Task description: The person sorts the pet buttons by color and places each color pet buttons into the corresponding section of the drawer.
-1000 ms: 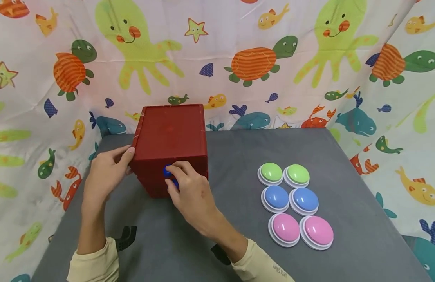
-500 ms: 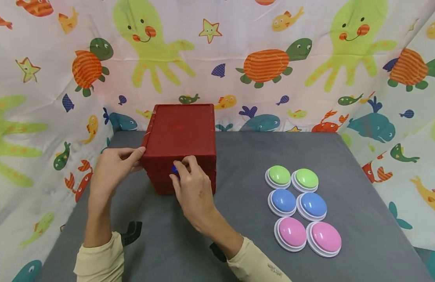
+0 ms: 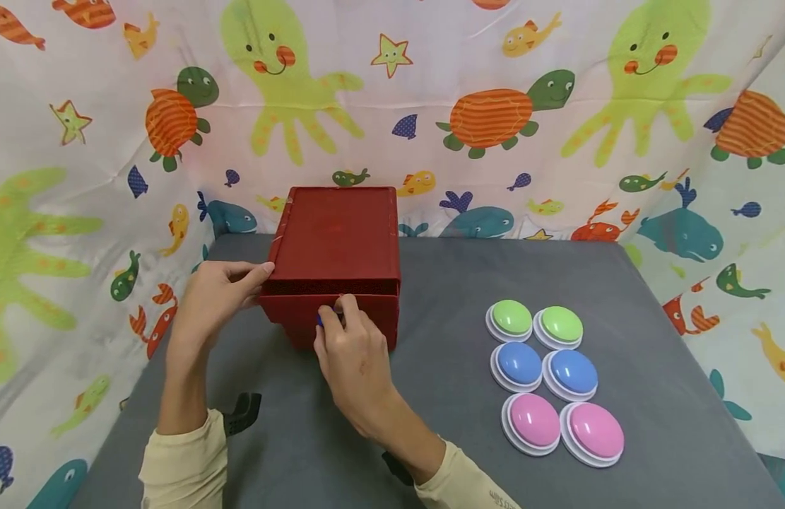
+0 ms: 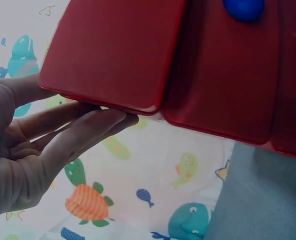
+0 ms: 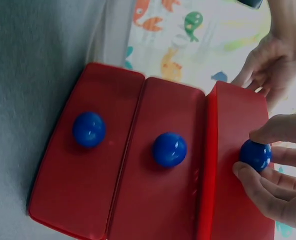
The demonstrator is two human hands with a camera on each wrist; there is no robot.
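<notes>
A red chest of drawers stands at the back left of the grey table. My right hand pinches the blue round knob of the top drawer between thumb and fingers. That drawer stands slightly out, with a dark gap above its front in the head view. Two lower drawers, each with a blue knob, sit flush in the right wrist view. At the chest's upper left front corner, my left hand holds on, thumb at the top edge and fingers along the side.
On the right of the table are domed buttons on white bases in pairs: green, blue and pink. A sea-animal print curtain hangs behind and at both sides.
The top drawer has slid out a little towards me, drawn by my right hand on its knob. My left hand keeps its place at the corner. The head view has shifted.
</notes>
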